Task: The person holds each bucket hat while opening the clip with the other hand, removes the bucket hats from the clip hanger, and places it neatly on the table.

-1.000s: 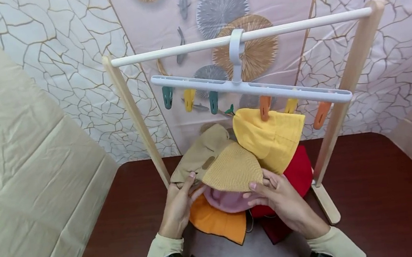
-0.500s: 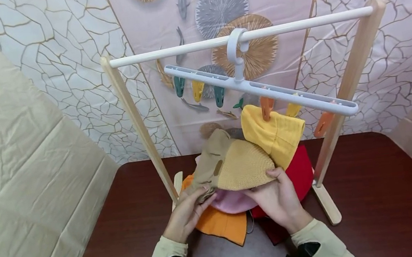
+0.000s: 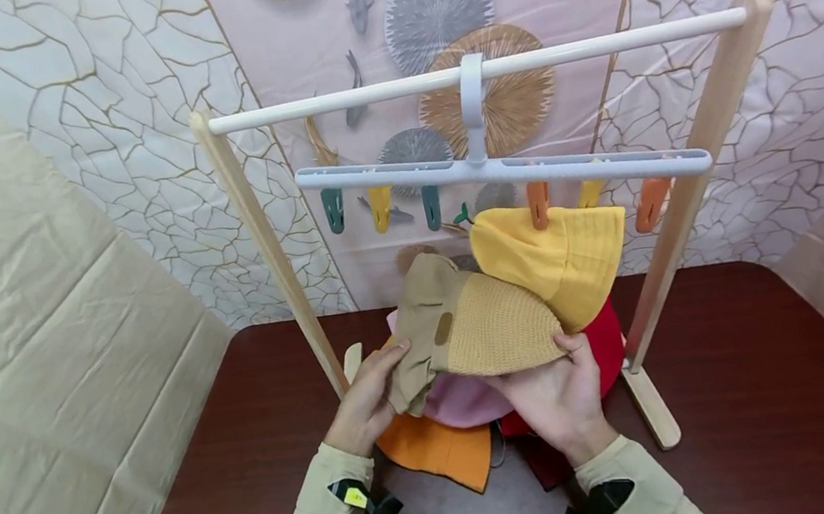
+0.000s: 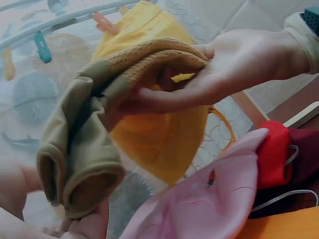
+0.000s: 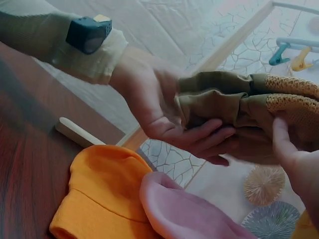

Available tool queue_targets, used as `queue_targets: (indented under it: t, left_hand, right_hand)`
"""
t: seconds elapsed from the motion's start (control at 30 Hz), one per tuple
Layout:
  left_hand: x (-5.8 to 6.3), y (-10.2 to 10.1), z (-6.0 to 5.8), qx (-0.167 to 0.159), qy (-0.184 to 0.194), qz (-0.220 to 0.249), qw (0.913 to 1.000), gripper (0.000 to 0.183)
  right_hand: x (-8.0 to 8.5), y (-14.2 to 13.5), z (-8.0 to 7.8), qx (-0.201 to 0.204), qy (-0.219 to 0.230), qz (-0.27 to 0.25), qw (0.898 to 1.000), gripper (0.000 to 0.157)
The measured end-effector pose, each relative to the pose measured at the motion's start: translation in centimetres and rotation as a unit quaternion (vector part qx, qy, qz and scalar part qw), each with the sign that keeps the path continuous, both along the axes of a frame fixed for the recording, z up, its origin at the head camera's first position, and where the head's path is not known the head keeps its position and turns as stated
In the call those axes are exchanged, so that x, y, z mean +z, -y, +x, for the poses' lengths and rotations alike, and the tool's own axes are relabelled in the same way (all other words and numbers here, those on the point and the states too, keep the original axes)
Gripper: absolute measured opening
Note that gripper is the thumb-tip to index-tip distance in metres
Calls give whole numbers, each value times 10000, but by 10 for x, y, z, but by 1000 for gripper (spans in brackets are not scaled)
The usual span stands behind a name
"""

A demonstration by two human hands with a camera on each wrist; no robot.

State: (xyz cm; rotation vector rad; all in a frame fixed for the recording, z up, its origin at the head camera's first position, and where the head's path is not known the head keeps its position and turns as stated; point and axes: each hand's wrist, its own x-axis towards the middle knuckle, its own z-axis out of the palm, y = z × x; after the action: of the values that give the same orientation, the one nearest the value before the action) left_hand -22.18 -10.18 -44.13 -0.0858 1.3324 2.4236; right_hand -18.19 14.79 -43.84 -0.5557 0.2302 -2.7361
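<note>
A tan bucket hat [image 3: 502,327], part smooth cloth and part woven, with a small brown patch, is held folded flat between both hands. My left hand [image 3: 367,400] grips its cloth end, thumb on top. At the woven end my right hand [image 3: 563,400] pinches the edge, thumb above and the other fingers beneath, palm turned up; the left wrist view shows these fingers reaching under the fold. Behind it, a yellow hat [image 3: 552,263] with a green leaf tip hangs by an orange clip [image 3: 539,205] and a yellow clip [image 3: 590,193] from a pale blue hanger [image 3: 478,168].
The hanger hooks over a white rod [image 3: 365,96] on a wooden stand [image 3: 700,126]. Several other clips dangle from it. Beneath my hands lie a pink hat [image 3: 465,402], an orange hat [image 3: 440,451] and a red hat [image 3: 606,345] on the dark table [image 3: 771,370].
The tan hat has shifted right and turned flatter in my hands. My right hand has rolled palm up. The hanger swung askew, then came back nearly level, with the yellow hat swaying along.
</note>
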Motion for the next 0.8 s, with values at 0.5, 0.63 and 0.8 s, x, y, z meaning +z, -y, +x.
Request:
queue_targets:
  t: [0.5,0.63,0.8]
  left_hand:
    - [-21,0,-16,739,-223,-913,9928,36]
    - [-23,2,-16,980,-121,-1085,9892,21]
    - [-20,1,-12,650,-28,-1233,9902,21]
  right_hand:
    - [1,-24,-15,-1000,285,2702,9572,41]
    - [4,-37,-18,-1339,626,4013,9040,25]
    - [6,-56,-20,-1416,1010,5015,8475,27]
